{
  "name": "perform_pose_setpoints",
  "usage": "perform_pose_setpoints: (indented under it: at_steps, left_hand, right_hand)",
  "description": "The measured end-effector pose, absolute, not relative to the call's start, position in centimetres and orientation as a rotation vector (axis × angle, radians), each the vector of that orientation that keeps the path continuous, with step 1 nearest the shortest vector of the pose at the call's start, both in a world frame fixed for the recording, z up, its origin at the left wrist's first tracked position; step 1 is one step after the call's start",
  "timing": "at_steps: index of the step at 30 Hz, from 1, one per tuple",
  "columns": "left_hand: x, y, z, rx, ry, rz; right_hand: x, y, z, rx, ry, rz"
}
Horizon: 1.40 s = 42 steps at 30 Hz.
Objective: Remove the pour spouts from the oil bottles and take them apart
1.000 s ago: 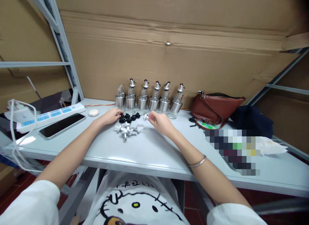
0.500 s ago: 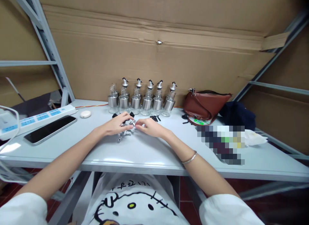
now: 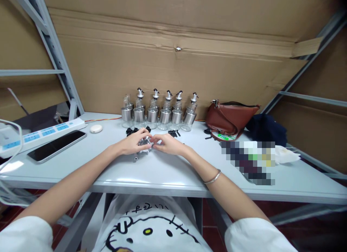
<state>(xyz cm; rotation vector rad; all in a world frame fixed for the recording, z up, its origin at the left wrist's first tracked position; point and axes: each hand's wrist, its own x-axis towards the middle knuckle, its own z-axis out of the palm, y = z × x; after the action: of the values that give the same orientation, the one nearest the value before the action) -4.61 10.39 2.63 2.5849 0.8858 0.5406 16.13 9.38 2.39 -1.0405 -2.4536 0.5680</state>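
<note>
My left hand [image 3: 135, 140] is curled at the middle of the table, thumb and fingers closed around a silver metal pourer spout [image 3: 148, 140]. Touching close beside it, my right hand [image 3: 169, 144] has its fingertips pinched together; anything in that pinch is too small to make out. More silver spout pieces [image 3: 136, 158] lie on the table under and beside my left hand, partly covered by it. Just behind the hands are small black stopper parts [image 3: 129, 131] and a little pile of black pieces [image 3: 173, 133].
Glass bottles with steel sleeves [image 3: 165, 116] stand in rows at the back, the rear ones topped with silver pourers [image 3: 194, 97]. A phone [image 3: 57, 145], power strip [image 3: 40, 135] and white round case [image 3: 96, 129] lie left. A brown bag [image 3: 233, 116] sits right.
My hands have shifted slightly and drawn closer together over the silver pieces. The left thumb and fingers have changed their angle, and the spout between them shows less.
</note>
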Motion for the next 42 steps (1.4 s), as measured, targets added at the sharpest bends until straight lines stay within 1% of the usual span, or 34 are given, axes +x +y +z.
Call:
perform_pose_setpoints:
  at_steps: [19, 32, 37, 42]
  left_hand:
    - [-4.22, 10.96, 2.17, 2.613, 0.946, 0.763]
    - [-4.26, 10.9, 2.2, 2.609, 0.936, 0.797]
    - [-4.3, 10.98, 2.19, 2.596, 0.936, 0.774]
    - [-4.29, 11.09, 2.12, 2.583, 0.916, 0.828]
  right_hand:
    - [15.97, 8.91, 2.8, -1.075, -2.443, 0.639]
    - [16.09, 8.8, 2.88, -1.047, -2.45, 0.694]
    - [16.02, 8.81, 2.84, -1.07, -2.443, 0.662]
    - [16.15, 8.94, 2.82, -1.03, -2.446, 0.655]
